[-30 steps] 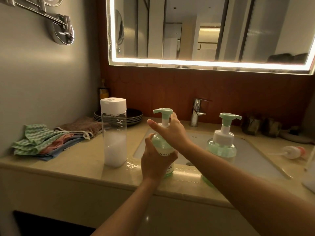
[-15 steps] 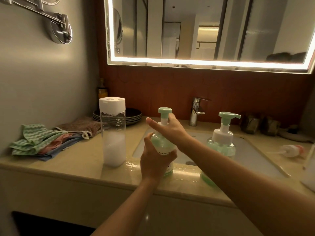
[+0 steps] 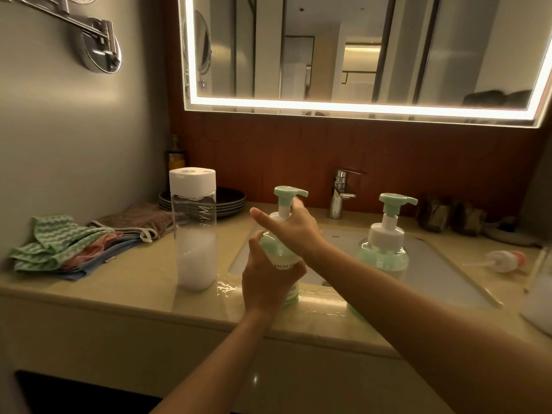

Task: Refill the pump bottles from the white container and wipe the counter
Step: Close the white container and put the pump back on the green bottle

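The container (image 3: 195,234), clear with a white cap, is standing upright on the counter (image 3: 119,291), holding white liquid in its lower part. At its 3 o'clock the bottle (image 3: 288,194) is standing upright on the wet strip between the sink (image 3: 433,264) and the counter's front edge, nozzle pointing to 3 o'clock, contents hidden. The left hand (image 3: 268,282) is gripping its body with curled fingers. The right hand (image 3: 291,231) is curling round its collar, one finger sticking out toward 9 o'clock. A second bottle (image 3: 385,249), green-tinted with its fill unclear, is standing further toward 3 o'clock. Cloths (image 3: 68,246) are lying at the container's 9 o'clock, with bare counter between them.
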`<state>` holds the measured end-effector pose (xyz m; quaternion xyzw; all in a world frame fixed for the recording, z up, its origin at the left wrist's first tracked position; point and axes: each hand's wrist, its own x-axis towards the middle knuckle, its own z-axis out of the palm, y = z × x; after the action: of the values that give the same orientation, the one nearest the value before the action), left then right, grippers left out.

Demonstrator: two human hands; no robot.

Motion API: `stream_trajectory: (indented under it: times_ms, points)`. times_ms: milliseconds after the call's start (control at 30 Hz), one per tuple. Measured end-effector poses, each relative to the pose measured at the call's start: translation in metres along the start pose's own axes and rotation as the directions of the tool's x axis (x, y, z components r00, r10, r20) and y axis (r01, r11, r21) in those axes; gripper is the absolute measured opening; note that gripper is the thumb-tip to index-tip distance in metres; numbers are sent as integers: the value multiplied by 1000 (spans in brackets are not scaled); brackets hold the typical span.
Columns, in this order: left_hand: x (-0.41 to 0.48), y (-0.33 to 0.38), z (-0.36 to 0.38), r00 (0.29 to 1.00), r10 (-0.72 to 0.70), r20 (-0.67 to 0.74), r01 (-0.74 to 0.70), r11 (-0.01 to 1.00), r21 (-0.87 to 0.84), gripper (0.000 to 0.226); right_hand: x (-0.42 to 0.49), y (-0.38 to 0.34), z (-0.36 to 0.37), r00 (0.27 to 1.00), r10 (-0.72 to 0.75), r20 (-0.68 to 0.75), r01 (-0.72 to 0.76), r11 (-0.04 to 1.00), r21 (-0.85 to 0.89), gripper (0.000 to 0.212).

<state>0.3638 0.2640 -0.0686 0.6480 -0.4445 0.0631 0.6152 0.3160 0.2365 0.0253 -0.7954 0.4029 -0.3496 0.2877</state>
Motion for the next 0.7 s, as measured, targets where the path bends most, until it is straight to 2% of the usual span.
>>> stream_trajectory:
  times_ms: [67, 100, 200, 233, 333, 400, 467, 533, 600, 700]
  points:
    - [1, 0, -1, 1000, 3, -1, -3, 1000, 19, 92, -5, 0, 5, 999, -29, -25, 28, 1000, -14, 75]
    - [2, -2, -1, 1000, 13, 0, -13, 999, 46, 89, -6, 2, 8, 998, -35, -44, 34, 999, -33, 74]
    - [3, -3, -3, 997, 66, 50, -76, 974, 214, 76, -14, 3, 11, 999, 10, -46, -15, 995, -102, 87]
    - [3, -4, -3, 996, 72, 56, -83, 971, 222, 76, -15, 4, 10, 999, 29, -37, -32, 995, -97, 88]
    - [1, 1, -3, 999, -2, 38, 0, 999, 47, 85, -11, 2, 3, 998, 47, -42, -50, 997, -59, 102]
    - [0, 2, -3, 999, -16, 28, 16, 1000, 3, 93, -1, -1, 1, 997, 39, -63, -42, 997, -58, 113]
    - [0, 2, -2, 1000, -17, 19, 17, 1000, 12, 95, 3, -2, 1, 999, 16, -46, -19, 998, -53, 107]
    - [0, 2, -2, 1000, -2, 6, 2, 1000, 13, 95, 1, -2, 4, 997, -52, -53, 50, 998, -38, 77]
    - [0, 3, -2, 1000, 10, 4, -10, 1000, 13, 94, -2, 0, 8, 995, -73, -75, 69, 996, -50, 64]
    - [0, 1, -3, 1000, 28, 4, -28, 999, 29, 88, -6, 3, 11, 997, -3, -77, -2, 998, -65, 91]
